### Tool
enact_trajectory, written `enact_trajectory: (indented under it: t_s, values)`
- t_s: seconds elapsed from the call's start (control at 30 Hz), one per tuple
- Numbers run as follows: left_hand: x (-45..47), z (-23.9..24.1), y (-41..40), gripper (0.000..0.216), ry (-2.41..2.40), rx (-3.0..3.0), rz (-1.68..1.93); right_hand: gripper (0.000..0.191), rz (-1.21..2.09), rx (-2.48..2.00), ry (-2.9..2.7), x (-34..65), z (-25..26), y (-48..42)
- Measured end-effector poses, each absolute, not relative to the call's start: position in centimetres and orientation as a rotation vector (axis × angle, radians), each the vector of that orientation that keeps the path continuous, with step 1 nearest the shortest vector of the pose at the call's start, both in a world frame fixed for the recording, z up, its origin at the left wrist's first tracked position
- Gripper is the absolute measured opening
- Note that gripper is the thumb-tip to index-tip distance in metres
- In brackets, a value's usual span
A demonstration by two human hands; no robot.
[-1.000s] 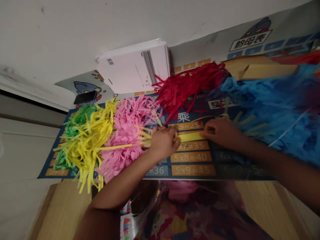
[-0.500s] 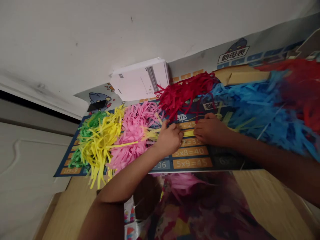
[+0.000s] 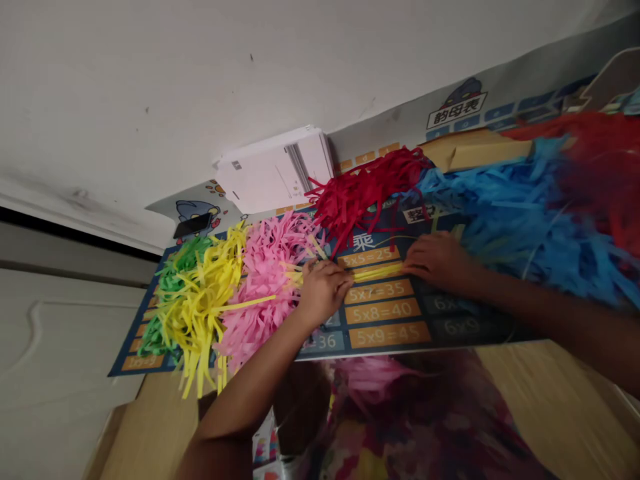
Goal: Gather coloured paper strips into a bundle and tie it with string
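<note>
My left hand (image 3: pixel 323 291) and my right hand (image 3: pixel 435 259) pinch the two ends of a small bundle of yellow paper strips (image 3: pixel 376 272), stretched flat between them on a blue multiplication-table mat (image 3: pixel 385 313). Both hands have their fingers closed on the strips. The left hand sits beside a pink heap of paper strips (image 3: pixel 267 280). The right hand lies at the edge of a blue heap of strips (image 3: pixel 520 213).
On the mat lie more heaps of strips: yellow (image 3: pixel 203 293), green (image 3: pixel 173 273) and red (image 3: pixel 365 190). A white stack of paper (image 3: pixel 275 170) and a dark phone (image 3: pixel 193 225) lie by the wall. A brown cardboard piece (image 3: pixel 470 150) is behind the blue heap.
My hands came close together half a second ago and have now moved apart again, stretching the yellow strips between them. The view has shifted slightly.
</note>
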State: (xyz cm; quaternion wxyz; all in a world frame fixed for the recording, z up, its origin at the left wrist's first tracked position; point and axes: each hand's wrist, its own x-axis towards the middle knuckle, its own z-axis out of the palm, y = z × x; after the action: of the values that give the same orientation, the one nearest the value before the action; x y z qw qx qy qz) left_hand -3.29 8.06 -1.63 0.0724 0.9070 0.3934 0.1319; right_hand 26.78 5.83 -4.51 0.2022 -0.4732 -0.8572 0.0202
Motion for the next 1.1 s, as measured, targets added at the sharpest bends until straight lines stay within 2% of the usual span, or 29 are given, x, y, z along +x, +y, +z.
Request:
enact_trajectory:
  t_s: [0.2,0.47,0.6,0.73,0.9,1.0,1.1]
  values:
    - [-2.6,-1.6,8.3,0.019,1.298,2.572,0.389,0.023,0.452,-1.481,-2.354,27.2,-4.4,7.2]
    - [-1.7,-1.9,8.6,0.018,1.339,2.626,0.349,0.021,0.483,-1.568,-2.412,26.8,-3.9,8.1]
    - [-1.8,-1.9,8.7,0.011,1.339,2.635,0.332,0.021,0.35,-1.615,-2.451,26.2,-3.4,8.0]
    - [-2.0,-1.5,8.1,0.014,1.147,2.849,0.364,0.011,-0.043,-1.367,-2.597,24.7,-2.0,6.9]
    - [-1.1,-0.2,7.4,0.022,0.882,3.131,0.221,0.026,-0.342,-0.978,-2.765,23.4,-1.4,6.2]
    - [-0.4,0.3,7.7,0.027,0.865,3.172,0.186,0.026,-0.386,-0.998,-2.783,23.3,-1.7,6.8]
    - [-0.1,0.1,8.2,0.026,0.881,3.174,0.208,0.02,-0.282,-1.121,-2.725,23.1,-1.5,7.4]
